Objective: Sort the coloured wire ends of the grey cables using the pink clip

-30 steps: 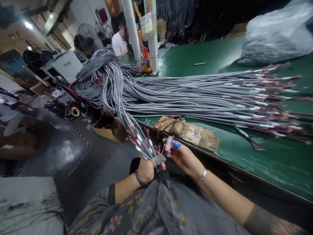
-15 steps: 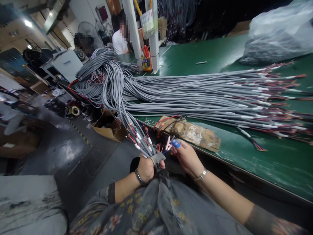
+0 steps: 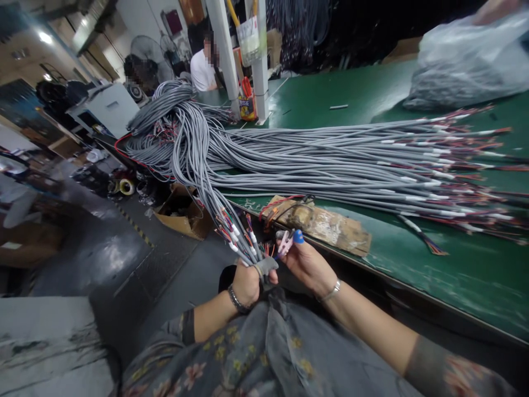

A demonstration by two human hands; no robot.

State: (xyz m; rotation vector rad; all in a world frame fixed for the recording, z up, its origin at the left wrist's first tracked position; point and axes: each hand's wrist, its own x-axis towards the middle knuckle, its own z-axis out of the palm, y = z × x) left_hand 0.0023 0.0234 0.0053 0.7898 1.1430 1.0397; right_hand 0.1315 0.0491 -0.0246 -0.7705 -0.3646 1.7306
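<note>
My left hand (image 3: 247, 284) is closed around a bundle of grey cables (image 3: 215, 201). A grey cover sits on its thumb. White-banded ends with bare coloured wires (image 3: 235, 234) fan out above the fist. Close by on the right, my right hand (image 3: 311, 267) pinches a small pale pink clip-like piece (image 3: 285, 243), its exact kind unclear. The thumb of that hand wears a blue finger cover (image 3: 298, 236). Thin coloured wires (image 3: 269, 250) stand between the two hands, reaching toward the pink piece; whether they touch it is unclear.
Many grey cables (image 3: 330, 160) lie across the green table (image 3: 433, 264). A worn wooden board (image 3: 330, 223) rests at its near edge. Another person's hand (image 3: 498, 11) is at a plastic bag (image 3: 463, 60). A cardboard box (image 3: 182, 215) stands below, left; a white post (image 3: 259, 66) rises behind.
My right hand has turned and shifted slightly left, so more of the pink piece shows. My left hand stays put. Another person's hand has appeared at the plastic bag.
</note>
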